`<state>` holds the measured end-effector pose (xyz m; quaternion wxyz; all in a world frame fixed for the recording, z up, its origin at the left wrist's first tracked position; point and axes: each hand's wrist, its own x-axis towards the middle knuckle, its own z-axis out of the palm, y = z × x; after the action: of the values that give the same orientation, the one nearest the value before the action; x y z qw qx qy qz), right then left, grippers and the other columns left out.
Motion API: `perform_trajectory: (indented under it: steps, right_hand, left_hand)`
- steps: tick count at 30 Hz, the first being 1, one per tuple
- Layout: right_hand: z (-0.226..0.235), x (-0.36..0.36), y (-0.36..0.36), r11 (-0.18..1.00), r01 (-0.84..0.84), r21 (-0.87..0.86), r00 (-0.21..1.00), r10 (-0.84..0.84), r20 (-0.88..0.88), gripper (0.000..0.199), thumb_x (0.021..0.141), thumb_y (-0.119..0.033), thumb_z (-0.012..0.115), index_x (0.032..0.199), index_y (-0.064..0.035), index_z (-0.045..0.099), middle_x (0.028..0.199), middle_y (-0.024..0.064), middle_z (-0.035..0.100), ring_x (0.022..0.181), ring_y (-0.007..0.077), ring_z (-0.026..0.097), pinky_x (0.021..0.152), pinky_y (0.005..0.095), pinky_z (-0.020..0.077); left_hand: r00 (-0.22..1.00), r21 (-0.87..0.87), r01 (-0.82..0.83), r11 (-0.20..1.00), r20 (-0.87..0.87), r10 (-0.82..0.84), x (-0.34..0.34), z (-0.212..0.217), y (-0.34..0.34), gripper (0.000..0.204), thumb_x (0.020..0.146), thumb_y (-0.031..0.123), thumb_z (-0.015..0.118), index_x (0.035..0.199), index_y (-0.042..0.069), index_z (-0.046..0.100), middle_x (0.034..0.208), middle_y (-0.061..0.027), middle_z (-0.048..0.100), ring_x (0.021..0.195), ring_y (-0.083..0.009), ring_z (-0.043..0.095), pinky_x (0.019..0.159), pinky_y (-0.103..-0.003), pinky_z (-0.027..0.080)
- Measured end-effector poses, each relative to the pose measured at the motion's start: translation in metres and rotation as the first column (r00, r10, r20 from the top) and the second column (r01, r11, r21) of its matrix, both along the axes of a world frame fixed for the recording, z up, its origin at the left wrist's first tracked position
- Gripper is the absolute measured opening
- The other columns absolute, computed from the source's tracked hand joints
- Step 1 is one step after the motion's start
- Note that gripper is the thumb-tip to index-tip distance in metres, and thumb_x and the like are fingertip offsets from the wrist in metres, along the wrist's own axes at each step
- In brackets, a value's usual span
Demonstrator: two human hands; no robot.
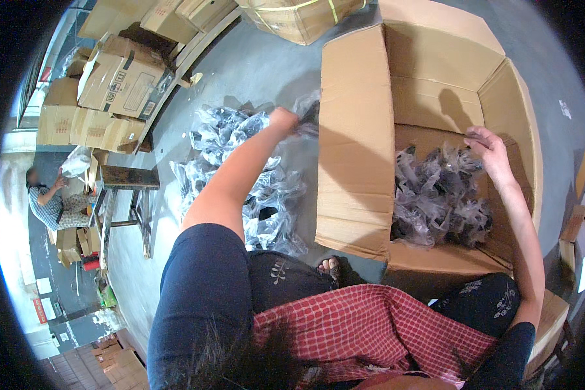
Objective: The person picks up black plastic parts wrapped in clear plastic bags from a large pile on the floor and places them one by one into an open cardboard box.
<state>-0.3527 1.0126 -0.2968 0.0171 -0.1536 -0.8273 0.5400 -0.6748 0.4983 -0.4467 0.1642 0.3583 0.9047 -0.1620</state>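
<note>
A large open cardboard box (357,143) stands in front of me, partly filled with clear plastic bags holding dark parts (439,198). My right hand (491,149) reaches into the box, fingers spread over the bags, touching the top ones. My left hand (285,120) is stretched out to the left of the box, shut on a clear bag with a dark part (307,112), held above a heap of the same bags (240,179) lying on the grey floor.
Stacked cardboard boxes (110,84) line the far left, with another strapped box (299,16) at the top. A dark wooden bench (127,188) stands at the left. A seated person (49,201) works farther left. My knees and a red checked cloth (370,328) fill the foreground.
</note>
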Motion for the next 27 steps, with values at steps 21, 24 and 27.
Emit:
perform_trajectory:
  steps: [21, 24, 27]
  right_hand:
    - [0.144, -0.042, -0.104, 0.556, -0.167, 0.814, 0.986, 0.081, 0.147, 0.052, 0.083, -0.018, 0.067, 0.127, 0.0033, 0.049, 0.103, 0.0243, 0.067, 0.096, 0.0417, 0.065, 0.085, 0.0452, 0.0541]
    - [0.138, -0.023, -0.077, 0.410, -0.293, 0.864, 0.947, 0.002, 0.320, 0.041, 0.080, -0.026, 0.071, 0.111, -0.0012, 0.062, 0.089, 0.0188, 0.070, 0.087, 0.0398, 0.068, 0.079, 0.0457, 0.0553]
    - [0.128, -0.008, -0.063, 0.546, -0.291, 0.786, 0.943, 0.022, 0.333, 0.035, 0.079, -0.029, 0.072, 0.105, -0.0054, 0.068, 0.094, 0.0187, 0.070, 0.089, 0.0357, 0.069, 0.082, 0.0434, 0.0552]
  left_hand:
    - [0.899, 0.920, -0.349, 0.180, 0.382, -0.211, 0.158, 0.289, 0.289, 0.029, 0.078, 0.020, 0.066, 0.092, -0.006, 0.067, 0.074, -0.0201, 0.068, 0.070, -0.0246, 0.068, 0.065, -0.036, 0.053]
    - [0.858, 0.909, -0.273, 0.314, 0.378, -0.348, 0.198, 0.302, 0.309, 0.028, 0.083, 0.018, 0.067, 0.098, -0.006, 0.063, 0.078, -0.0220, 0.068, 0.072, -0.0306, 0.068, 0.069, -0.039, 0.054]
    - [0.700, 0.793, -0.409, 0.453, 0.590, -0.402, 0.202, 0.260, 0.320, 0.041, 0.088, 0.029, 0.067, 0.111, -0.005, 0.063, 0.101, -0.0233, 0.069, 0.093, -0.0239, 0.070, 0.083, -0.031, 0.054]
